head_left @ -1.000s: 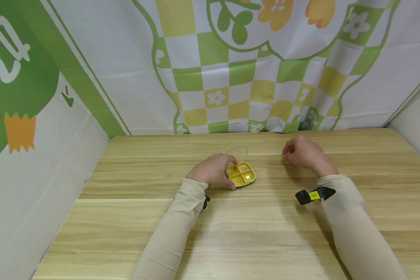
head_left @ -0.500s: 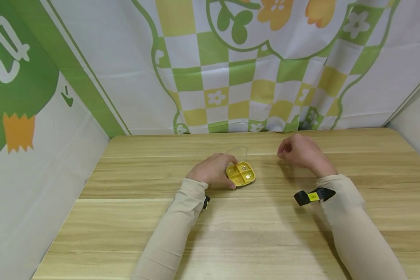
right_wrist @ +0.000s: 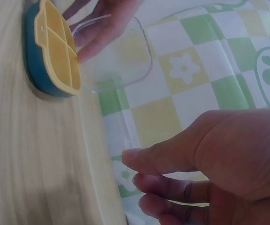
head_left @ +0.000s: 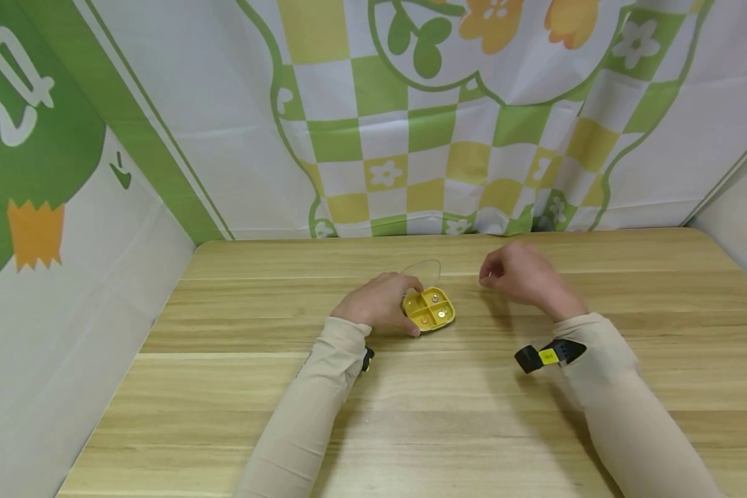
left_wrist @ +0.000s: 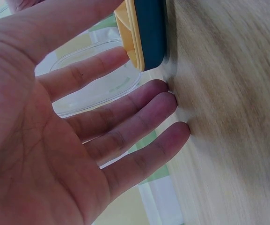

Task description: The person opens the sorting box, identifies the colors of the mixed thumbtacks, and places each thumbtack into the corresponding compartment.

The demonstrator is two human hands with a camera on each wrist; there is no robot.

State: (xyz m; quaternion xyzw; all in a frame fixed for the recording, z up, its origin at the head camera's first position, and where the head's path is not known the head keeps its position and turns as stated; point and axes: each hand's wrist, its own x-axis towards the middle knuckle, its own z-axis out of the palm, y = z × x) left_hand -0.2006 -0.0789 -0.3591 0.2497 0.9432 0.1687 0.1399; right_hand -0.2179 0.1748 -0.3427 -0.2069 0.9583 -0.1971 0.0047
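A yellow pill box (head_left: 429, 310) with a dark teal base lies on the table, its clear lid (right_wrist: 125, 61) raised behind it. Dividers part its tray into compartments, and small shiny pieces lie in some of them. My left hand (head_left: 376, 302) holds the box at its left side, the thumb at the near edge and the index finger at the far edge. Its other fingers (left_wrist: 149, 154) reach down to the tabletop. To the right of the box, apart from it, hovers my right hand (head_left: 523, 275), fingers loosely bent and fingertips close to the thumb. Nothing is visible between them.
The wooden table (head_left: 274, 270) reaches back to a checked green, yellow and white cloth (head_left: 411, 152). Another printed cloth (head_left: 62, 277) hangs along the left side. A black strap (head_left: 548, 356) sits on the right wrist.
My right hand has moved left across the table, closer to the box. The left hand and the pill box have stayed in place.
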